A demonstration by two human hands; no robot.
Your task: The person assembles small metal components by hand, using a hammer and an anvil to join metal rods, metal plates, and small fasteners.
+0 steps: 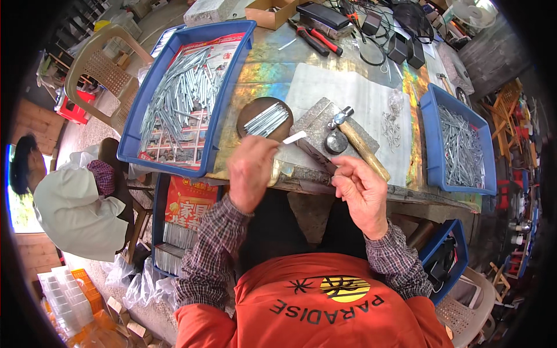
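Note:
My left hand [250,173] is over the table's near edge, beside a round brown dish [245,120] holding a bundle of thin silvery metal rods [267,120]. Its fingers are drawn together; what they hold, if anything, I cannot make out. My right hand [361,194] has thumb and fingers pinched, the held thing too small to name. Close to its fingertips is a dark tapered strip [316,154], with a small white piece [295,137] at its far end. Beyond, a hammer [364,148] with a wooden handle lies on a stone slab [313,120], beside a small dark round block [336,141].
Left, a blue tray [206,152] holds many metal rods; another blue tray [434,139] with metal pieces stands right. Red-handled pliers [316,39], cables and black adapters [398,47] lie at the back. A chair [116,87] and a person [81,203] are at left.

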